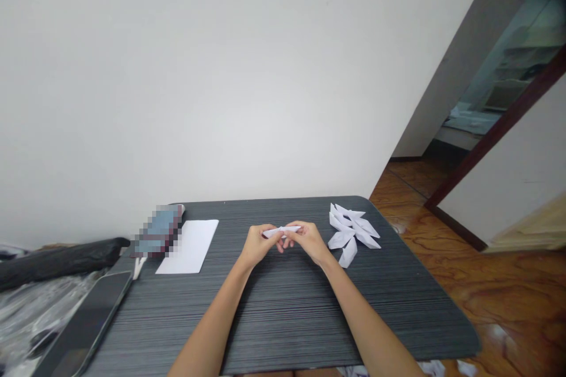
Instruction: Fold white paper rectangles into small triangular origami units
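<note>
Both of my hands meet over the middle of a dark grey striped table [283,312]. My left hand [257,244] and my right hand [308,240] each pinch one end of a small folded white paper piece [283,230], held just above the tabletop. The fingers of both hands are closed on it. To the right of my right hand lies a pile of several folded white paper pieces [351,228] with pointed ends.
A flat white sheet of paper [189,245] lies left of my hands, beside a blurred-out object [158,231]. A dark phone [84,324] rests at the table's left edge. A black bundle [57,260] lies further left. Wooden floor and a doorway are on the right.
</note>
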Tool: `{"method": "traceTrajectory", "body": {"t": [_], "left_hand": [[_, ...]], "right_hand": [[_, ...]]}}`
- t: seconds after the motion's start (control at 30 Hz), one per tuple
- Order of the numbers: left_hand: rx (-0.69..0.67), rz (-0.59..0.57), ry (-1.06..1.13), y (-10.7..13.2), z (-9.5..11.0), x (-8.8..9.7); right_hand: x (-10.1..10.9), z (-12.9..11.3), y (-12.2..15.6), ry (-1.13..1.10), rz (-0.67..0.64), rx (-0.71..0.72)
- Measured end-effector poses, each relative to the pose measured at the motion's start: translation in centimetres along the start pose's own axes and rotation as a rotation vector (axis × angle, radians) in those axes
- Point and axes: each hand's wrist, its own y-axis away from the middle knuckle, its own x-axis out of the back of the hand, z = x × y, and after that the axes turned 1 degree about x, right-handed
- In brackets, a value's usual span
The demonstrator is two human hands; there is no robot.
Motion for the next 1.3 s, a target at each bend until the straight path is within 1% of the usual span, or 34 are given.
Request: {"method": "traceTrajectory", "body": {"t": [0.1,0.2,0.3,0.37,0.47,0.67,0.77,0.83,0.93,1.0,1.07,1.2,1.3], "left_hand": [[0.041,-0.037,0.025,-0.2,-0.2,0.1],[0.094,-0.086,0.122,-0.5,-0.7,0.3],[0.161,-0.177,0.24,-0.7,-1.3,0.6],[0.212,-0.241,0.28,-0.7,-1.5,0.8],[0.231,-0.26,0.26,-0.5,-1.6,0.9],[0.15,-0.222,0.062,0.0,-1.3,0.5],[0.142,-0.223,0.047,0.1,-1.2,0.5],[0.158,-0.244,0.084,0.0,-1.2,0.7],[0.21,-0.331,0.141,-0.1,-1.5,1.2],[0.237,-0.359,0.14,-0.2,-1.7,1.6],[0.231,-0.306,0.104,-0.3,-1.9,1.8],[0.139,-0.129,-0.027,-0.4,-2.0,1.9],[0.08,-0.092,-0.116,-0.3,-1.9,1.6]], "right_hand": [[0.1,0.3,0.0,-0.012,-0.016,-0.045],[0.4,0.5,-0.1,-0.034,-0.016,-0.061],[0.6,0.4,-0.1,-0.027,-0.018,-0.065],[0.7,0.2,-0.1,-0.024,-0.03,-0.072],[0.7,0.1,0.0,-0.005,-0.032,-0.068],[0.2,0.7,0.2,0.125,-0.075,-0.063],[0.0,0.5,0.4,0.18,-0.08,-0.039],[0.0,0.1,0.4,0.195,-0.104,-0.035],[0.4,-0.4,0.5,0.2,-0.185,-0.051],[0.6,-0.5,0.5,0.201,-0.229,-0.051],[0.8,-0.5,0.4,0.226,-0.244,-0.026],[1.0,-0.1,0.3,0.328,-0.226,0.033],[1.0,0.0,0.3,0.41,-0.214,0.069]]}}
